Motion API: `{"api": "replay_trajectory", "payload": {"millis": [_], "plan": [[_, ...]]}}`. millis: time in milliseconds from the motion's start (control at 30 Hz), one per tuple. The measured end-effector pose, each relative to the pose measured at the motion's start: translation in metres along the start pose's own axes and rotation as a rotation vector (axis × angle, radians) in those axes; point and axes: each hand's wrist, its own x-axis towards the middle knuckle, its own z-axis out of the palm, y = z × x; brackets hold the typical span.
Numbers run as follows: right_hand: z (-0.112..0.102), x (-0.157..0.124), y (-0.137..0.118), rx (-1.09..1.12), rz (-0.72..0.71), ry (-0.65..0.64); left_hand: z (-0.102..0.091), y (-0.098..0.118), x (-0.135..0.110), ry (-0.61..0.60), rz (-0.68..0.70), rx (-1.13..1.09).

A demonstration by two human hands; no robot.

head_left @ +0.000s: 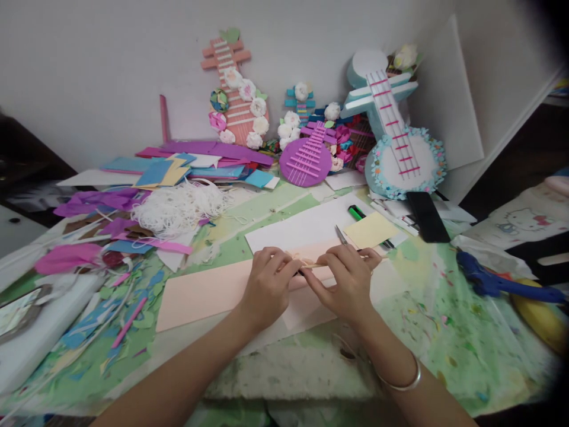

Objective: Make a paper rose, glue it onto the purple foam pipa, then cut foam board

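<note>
Near the middle of the table my left hand [270, 287] and my right hand [345, 281] are close together, fingers pinched. Between them runs a thin pale stick [316, 265], its far end showing past my right fingers. What the fingertips cover is partly hidden. Below lies a long pale pink sheet [200, 290], with a rounded pink edge showing under the fingers. A white sheet [284, 225] lies behind it. Just beyond my right hand are a yellow paper piece [372, 229], a green-and-black cutter [355, 212] and a pointed metal tip [341, 235].
Flower-decorated toy lutes in pink [242, 112], purple [306, 159] and light blue [402, 148] lean at the wall. White string [180, 207] and coloured scraps [106, 201] crowd the left. On the right are a black phone [427, 217] and a blue glue gun [493, 279].
</note>
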Motion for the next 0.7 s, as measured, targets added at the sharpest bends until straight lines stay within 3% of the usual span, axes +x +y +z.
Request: {"api": "replay_trajectory", "payload": {"millis": [167, 700], "plan": [[0.0006, -0.0005, -0.0003, -0.003, -0.016, -0.001, -0.0011, 0.0019, 0.0015, -0.054, -0.027, -0.006], [0.0005, 0.0005, -0.0024, -0.002, -0.029, 0.018, -0.003, 0.0023, 0.0021, -0.053, -0.061, -0.082]]}}
